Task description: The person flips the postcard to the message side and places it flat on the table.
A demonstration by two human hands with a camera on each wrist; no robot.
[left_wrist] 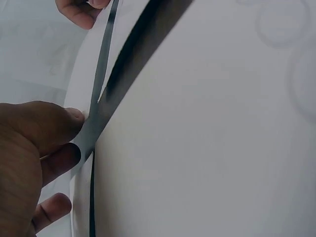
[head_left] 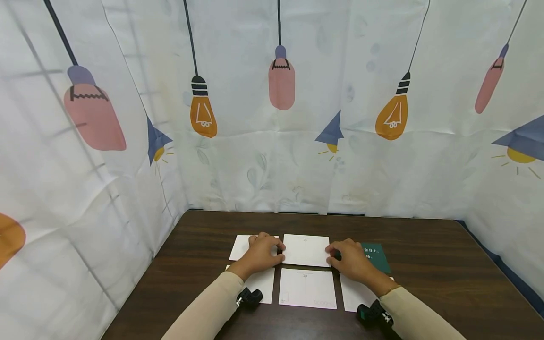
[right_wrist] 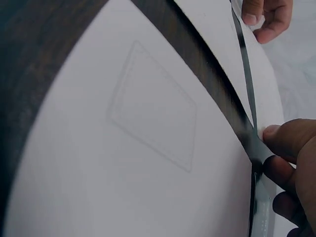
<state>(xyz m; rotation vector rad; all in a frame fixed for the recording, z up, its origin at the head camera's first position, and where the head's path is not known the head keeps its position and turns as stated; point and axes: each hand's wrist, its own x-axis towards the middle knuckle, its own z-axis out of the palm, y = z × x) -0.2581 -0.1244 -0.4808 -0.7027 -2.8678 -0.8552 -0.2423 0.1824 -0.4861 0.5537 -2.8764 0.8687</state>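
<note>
A white card (head_left: 306, 250) lies flat in the middle of the back row, between both hands. My left hand (head_left: 264, 252) touches its left edge, thumb and index fingertips apart. Opposite, my right hand (head_left: 350, 259) touches the right edge, also with a gap between thumb and index finger. In the left wrist view, the left thumb (left_wrist: 69, 121) meets the card near a front corner; the right thumb (right_wrist: 279, 138) does likewise in the right wrist view. Beneath the left hand is another white card (head_left: 240, 246), partly covered. Beside the right hand lies a dark green card (head_left: 377, 257) with white print.
In the front row lie a left white card (head_left: 264, 284), a middle white card (head_left: 308, 288) with faint print, and a right white card (head_left: 356, 293), with narrow gaps between them. The dark wooden table (head_left: 442, 264) is bordered by a patterned white curtain (head_left: 255, 179).
</note>
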